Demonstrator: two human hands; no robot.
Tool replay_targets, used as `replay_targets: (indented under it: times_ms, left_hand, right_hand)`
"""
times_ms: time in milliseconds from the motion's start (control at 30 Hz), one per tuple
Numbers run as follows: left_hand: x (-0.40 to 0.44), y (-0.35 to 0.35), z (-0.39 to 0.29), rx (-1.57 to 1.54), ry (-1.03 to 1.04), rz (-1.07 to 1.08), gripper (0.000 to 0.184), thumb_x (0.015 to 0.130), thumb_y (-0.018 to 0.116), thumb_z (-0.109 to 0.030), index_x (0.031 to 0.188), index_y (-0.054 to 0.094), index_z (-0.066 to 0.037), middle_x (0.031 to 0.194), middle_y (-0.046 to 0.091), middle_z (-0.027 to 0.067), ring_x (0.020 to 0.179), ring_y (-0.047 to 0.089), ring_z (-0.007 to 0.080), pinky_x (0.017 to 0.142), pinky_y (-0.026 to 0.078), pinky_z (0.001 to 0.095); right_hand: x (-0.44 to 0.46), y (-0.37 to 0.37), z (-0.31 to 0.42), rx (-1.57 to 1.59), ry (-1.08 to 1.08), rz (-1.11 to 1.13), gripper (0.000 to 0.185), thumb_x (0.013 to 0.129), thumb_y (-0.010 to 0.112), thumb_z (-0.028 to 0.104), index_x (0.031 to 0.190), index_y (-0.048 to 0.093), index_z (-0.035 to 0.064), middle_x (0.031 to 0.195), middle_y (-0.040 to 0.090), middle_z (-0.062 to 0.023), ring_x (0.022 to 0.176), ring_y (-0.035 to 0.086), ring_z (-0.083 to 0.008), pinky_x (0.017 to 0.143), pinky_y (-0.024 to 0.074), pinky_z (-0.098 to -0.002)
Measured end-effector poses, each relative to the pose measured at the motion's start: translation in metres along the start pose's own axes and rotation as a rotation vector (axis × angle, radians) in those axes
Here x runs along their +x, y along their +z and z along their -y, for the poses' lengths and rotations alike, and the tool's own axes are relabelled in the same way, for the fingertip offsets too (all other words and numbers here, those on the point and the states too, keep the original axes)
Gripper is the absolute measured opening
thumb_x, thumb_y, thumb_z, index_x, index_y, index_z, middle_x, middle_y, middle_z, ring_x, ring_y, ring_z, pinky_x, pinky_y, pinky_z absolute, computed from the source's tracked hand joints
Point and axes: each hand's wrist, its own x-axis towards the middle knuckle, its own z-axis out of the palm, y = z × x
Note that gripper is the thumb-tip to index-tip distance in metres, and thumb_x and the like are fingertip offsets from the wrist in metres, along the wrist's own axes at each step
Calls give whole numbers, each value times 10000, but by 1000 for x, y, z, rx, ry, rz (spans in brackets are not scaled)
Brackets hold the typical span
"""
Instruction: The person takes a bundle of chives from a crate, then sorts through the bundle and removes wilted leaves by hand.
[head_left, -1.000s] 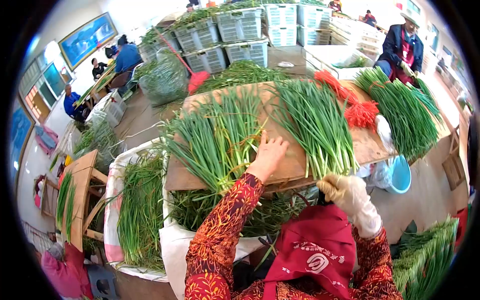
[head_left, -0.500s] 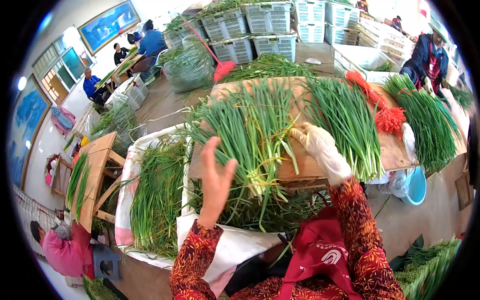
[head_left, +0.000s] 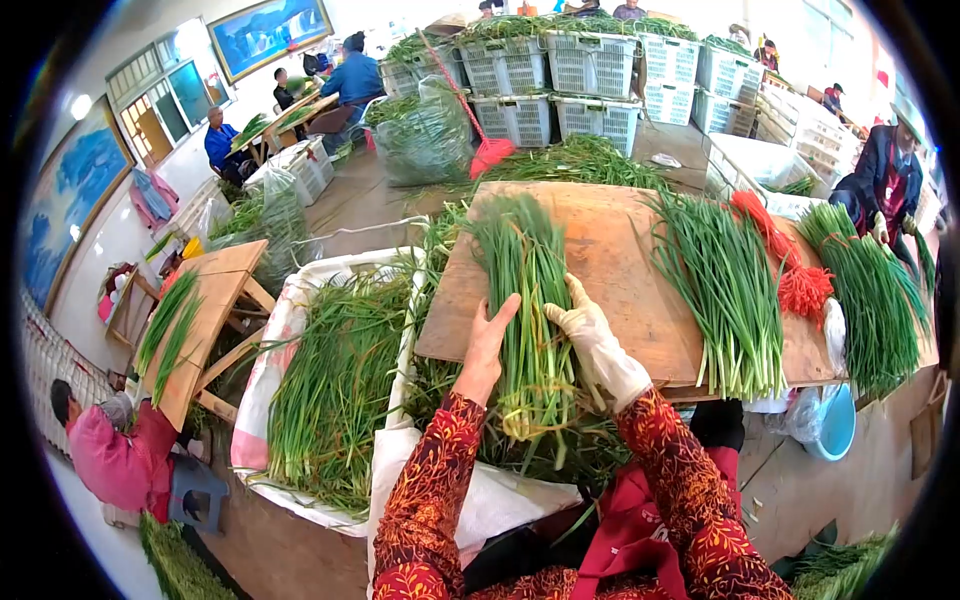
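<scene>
A gathered bundle of long green stalks hangs partly over the front edge of the wooden board, its pale ends toward me. My bare left hand presses its left side, and my gloved right hand presses its right side, so the bundle is gripped between them. Farther right on the board lies a second bunch of stalks. Red ties rest beside it, then a tied green bundle at the right end.
On the left stands a white-lined crate of loose stalks. A side table and a seated person in pink are beyond it. Stacked crates stand behind, a blue bucket at right. A co-worker handles stalks at far right.
The spread-out stalks have been drawn into a narrow bundle between my two hands. My left hand, earlier raised, now touches it. The view has shifted, so the board appears farther right.
</scene>
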Motion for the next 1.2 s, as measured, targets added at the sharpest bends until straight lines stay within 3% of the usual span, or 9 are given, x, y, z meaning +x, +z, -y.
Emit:
replay_targets:
  times_ms: [100, 233, 367, 533, 600, 667, 733, 900, 1200]
  left_hand:
    - [-18, -2, -6, 36, -61, 27, 646, 761, 674, -321, 1235, 382, 6, 1172, 483, 87, 1024, 482, 155, 874, 389, 283]
    - [-47, 10, -11, 47, -153, 10, 651, 749, 674, -379, 1209, 414, 1, 1123, 515, 74, 993, 501, 155, 863, 398, 287]
    - [-72, 26, -13, -5, -68, 101, 654, 758, 652, -410, 1208, 412, -1, 1128, 508, 77, 986, 516, 161, 836, 430, 302]
    - [-91, 45, -26, 37, 61, 117, 629, 799, 619, -356, 1258, 355, -16, 1186, 475, 84, 1030, 501, 166, 839, 446, 305]
    - [-113, 75, -62, 274, 87, -14, 834, 723, 676, -402, 1313, 248, 3, 1301, 367, 158, 1201, 351, 260, 1012, 271, 423]
    - [-121, 97, -93, 329, 152, 5, 917, 677, 704, -426, 1324, 222, 10, 1323, 330, 191, 1241, 291, 281, 1042, 181, 456]
    - [-111, 108, -118, 347, 349, 14, 750, 707, 713, -328, 1266, 335, 0, 1185, 483, 143, 1070, 483, 222, 940, 369, 330]
    - [-73, 129, -177, 470, 852, 125, 778, 673, 748, -253, 1261, 303, -3, 1134, 508, 117, 1019, 503, 195, 875, 404, 302]
    - [-24, 83, -165, 631, 841, 141, 842, 662, 757, -241, 1274, 248, 33, 1129, 506, 135, 1014, 502, 195, 903, 377, 307]
  right_hand:
    - [-19, 0, 3, 432, 96, 70, 593, 790, 645, 216, 1278, 353, 48, 1046, 569, -71, 811, 580, -151, 625, 474, -252]
    - [-37, -3, 15, 597, 266, 193, 587, 750, 690, 311, 1193, 428, 31, 998, 583, -66, 822, 568, -131, 671, 476, -265]
    - [-53, -6, 22, 573, 217, 294, 599, 724, 714, 314, 1179, 446, 32, 989, 584, -57, 852, 559, -133, 724, 465, -270]
    - [-82, -20, 54, 559, -24, 388, 717, 674, 758, 272, 1246, 388, 50, 1084, 549, -59, 947, 529, -150, 814, 433, -279]
    - [-81, -28, 67, 493, -131, 405, 777, 659, 768, 264, 1281, 352, 54, 1116, 537, -66, 974, 522, -156, 832, 428, -283]
    - [-79, -39, 98, 538, -188, 421, 854, 634, 781, 279, 1313, 313, 57, 1140, 525, -74, 1007, 510, -166, 862, 419, -288]
    - [-69, -53, 134, 409, -315, 404, 914, 604, 794, 290, 1328, 288, 56, 1142, 524, -91, 1005, 517, -193, 873, 424, -300]
    - [-39, -64, 197, 443, -545, 349, 826, 623, 787, 179, 1294, 327, 41, 1097, 555, -83, 940, 551, -160, 807, 469, -280]
    - [12, -39, 156, 395, -585, 411, 702, 696, 746, 194, 1270, 361, 72, 1117, 539, -32, 952, 518, -115, 822, 436, -265]
